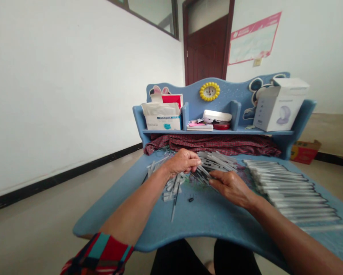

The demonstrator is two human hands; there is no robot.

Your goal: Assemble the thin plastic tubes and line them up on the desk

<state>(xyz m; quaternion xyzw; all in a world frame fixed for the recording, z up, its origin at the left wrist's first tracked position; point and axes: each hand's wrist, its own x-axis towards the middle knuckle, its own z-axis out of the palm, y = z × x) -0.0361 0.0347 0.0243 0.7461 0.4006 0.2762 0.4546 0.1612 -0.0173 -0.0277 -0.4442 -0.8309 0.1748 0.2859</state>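
Observation:
My left hand is closed in a pinch on one end of a slender, clear pen barrel above the middle of the desk. My right hand is closed at the other end of this barrel; its fingertips are partly hidden. Beneath and behind the hands lies a loose pile of clear pen barrels and thin dark rods. More clear pieces lie below my left wrist, with a thin dark-and-clear rod pointing toward me. A small black piece lies alone nearby.
Pens with dark tips lie in a blurred row at the right of the blue desk. Checked cloth is bunched under the shelf. A mask box, a red round tin and a white carton stand there.

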